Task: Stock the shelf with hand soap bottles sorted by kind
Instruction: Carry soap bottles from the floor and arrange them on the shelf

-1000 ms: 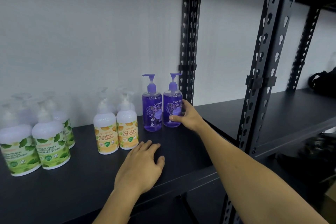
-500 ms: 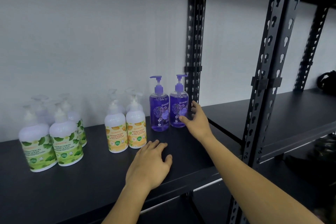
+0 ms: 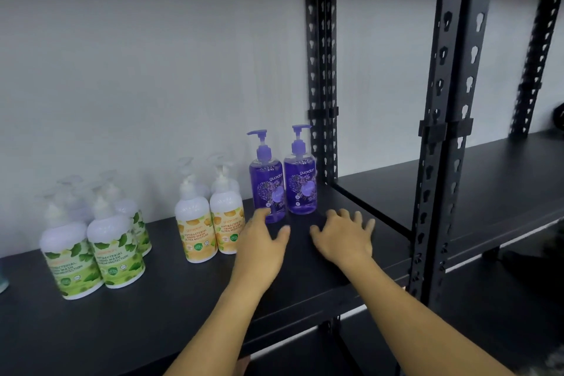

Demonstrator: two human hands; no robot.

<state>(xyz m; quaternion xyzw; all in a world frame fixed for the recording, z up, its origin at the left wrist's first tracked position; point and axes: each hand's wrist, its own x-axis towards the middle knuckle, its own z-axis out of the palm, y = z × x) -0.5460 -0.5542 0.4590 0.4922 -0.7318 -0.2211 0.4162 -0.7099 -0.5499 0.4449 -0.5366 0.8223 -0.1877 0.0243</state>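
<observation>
Two purple pump bottles (image 3: 266, 183) (image 3: 301, 181) stand side by side at the back of the black shelf (image 3: 183, 299), beside the upright post. Left of them stand several white bottles with orange labels (image 3: 210, 223), and further left several white bottles with green leaf labels (image 3: 94, 250). My left hand (image 3: 262, 241) hovers over the shelf with relaxed fingers, its fingertips just in front of the left purple bottle. My right hand (image 3: 343, 236) is spread flat, low over the shelf, in front of the right purple bottle and apart from it. Neither hand holds anything.
Black perforated uprights (image 3: 322, 70) (image 3: 448, 119) frame the bay. A second shelf section (image 3: 488, 180) continues to the right. A dark object (image 3: 560, 114) sits at the far right edge. A white wall backs the shelf.
My right hand has let go of the right purple bottle and drawn back over the shelf. My left hand has moved forward toward the left purple bottle. The camera shifted left.
</observation>
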